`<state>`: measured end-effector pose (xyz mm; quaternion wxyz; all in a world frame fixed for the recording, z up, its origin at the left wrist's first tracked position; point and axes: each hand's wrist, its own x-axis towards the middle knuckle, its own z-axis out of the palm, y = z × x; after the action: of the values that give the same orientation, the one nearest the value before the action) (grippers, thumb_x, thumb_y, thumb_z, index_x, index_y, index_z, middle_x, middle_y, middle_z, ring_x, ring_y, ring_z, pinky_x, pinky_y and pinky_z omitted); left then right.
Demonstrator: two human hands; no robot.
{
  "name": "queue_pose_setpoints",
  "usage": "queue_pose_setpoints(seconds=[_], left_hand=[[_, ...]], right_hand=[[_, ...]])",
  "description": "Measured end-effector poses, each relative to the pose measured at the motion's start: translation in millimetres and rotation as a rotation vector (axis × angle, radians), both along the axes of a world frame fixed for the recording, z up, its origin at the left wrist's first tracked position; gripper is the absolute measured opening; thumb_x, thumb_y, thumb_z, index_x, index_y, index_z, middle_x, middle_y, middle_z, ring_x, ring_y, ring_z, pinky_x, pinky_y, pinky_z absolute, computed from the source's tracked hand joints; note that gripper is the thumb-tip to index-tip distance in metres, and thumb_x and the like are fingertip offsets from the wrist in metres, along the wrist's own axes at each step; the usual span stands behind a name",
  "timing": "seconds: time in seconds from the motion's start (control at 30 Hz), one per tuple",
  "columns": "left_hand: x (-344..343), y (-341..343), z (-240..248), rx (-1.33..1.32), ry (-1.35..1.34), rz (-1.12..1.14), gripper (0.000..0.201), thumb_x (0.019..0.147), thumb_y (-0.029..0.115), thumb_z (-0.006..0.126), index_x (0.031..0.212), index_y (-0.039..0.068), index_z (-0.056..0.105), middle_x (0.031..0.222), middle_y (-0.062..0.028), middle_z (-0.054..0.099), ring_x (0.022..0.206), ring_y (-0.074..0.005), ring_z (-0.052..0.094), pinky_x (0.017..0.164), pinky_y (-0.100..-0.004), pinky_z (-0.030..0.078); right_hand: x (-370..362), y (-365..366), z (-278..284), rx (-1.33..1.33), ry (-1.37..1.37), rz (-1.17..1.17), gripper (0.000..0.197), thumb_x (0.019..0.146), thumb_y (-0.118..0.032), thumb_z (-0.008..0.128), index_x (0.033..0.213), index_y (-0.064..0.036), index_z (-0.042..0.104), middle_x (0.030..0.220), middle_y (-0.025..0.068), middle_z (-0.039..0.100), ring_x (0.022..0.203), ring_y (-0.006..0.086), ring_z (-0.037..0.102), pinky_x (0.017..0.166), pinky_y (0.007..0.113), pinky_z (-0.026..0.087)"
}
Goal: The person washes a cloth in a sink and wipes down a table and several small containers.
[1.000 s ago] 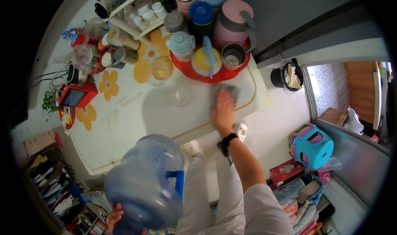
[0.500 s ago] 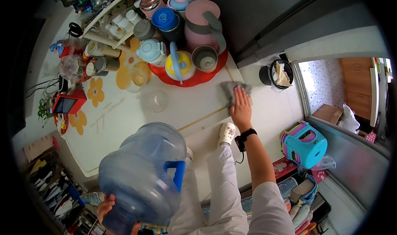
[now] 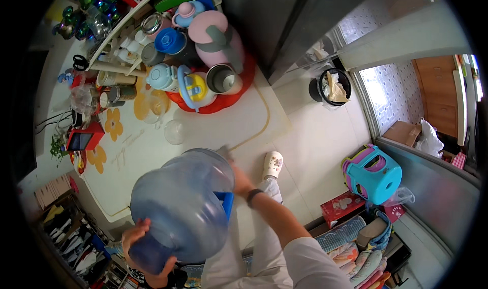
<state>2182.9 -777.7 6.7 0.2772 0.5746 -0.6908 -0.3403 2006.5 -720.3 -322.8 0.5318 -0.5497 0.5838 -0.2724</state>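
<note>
A large clear blue water jug is tilted in front of me, its neck toward the lower left. My left hand is closed round that neck, fingers on both sides. My right hand is by the jug's base, over the near edge of the white table. Its fingers are mostly hidden behind the jug. A bit of grey cloth shows at the fingertips. On the table beyond the jug stand a clear glass bowl and a glass cup.
A red tray holds a pink kettle, a steel cup and several bottles. Jars stand along the left wall. A black bin is on the floor at right, with turquoise stools nearer. A red box lies beside them.
My right hand has drawn left and nearer, bringing the cloth from the table's right corner to behind the jug's base. My left hand still holds the jug, and the view has shifted.
</note>
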Motion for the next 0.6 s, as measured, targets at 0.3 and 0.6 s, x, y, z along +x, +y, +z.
queue_pose_setpoints(seconds=[0.3,0.6], left_hand=[[-76.9,-41.8,-30.2,-0.077,-0.035,-0.180,0.064,0.059,0.019,0.080,0.111,0.000,0.049,0.107,-0.0169,0.056,0.099,-0.0302,0.056,0.096,-0.0465,0.039],[-164.4,-52.7,-79.7,-0.098,0.070,-0.197,0.063,0.054,0.001,0.079,0.111,0.002,0.052,0.109,-0.0147,0.058,0.106,-0.0283,0.055,0.090,-0.0369,0.043]], right_hand=[[34.7,64.8,49.2,0.617,-0.694,0.289,0.041,0.088,-0.020,0.047,0.124,-0.0021,0.046,0.128,0.0131,0.047,0.118,0.0255,0.044,0.103,0.034,0.032],[-106.3,110.4,114.2,1.289,-1.533,-0.513,0.040,0.092,-0.022,0.041,0.124,0.0008,0.044,0.126,0.0114,0.049,0.118,0.0218,0.045,0.102,0.033,0.033]])
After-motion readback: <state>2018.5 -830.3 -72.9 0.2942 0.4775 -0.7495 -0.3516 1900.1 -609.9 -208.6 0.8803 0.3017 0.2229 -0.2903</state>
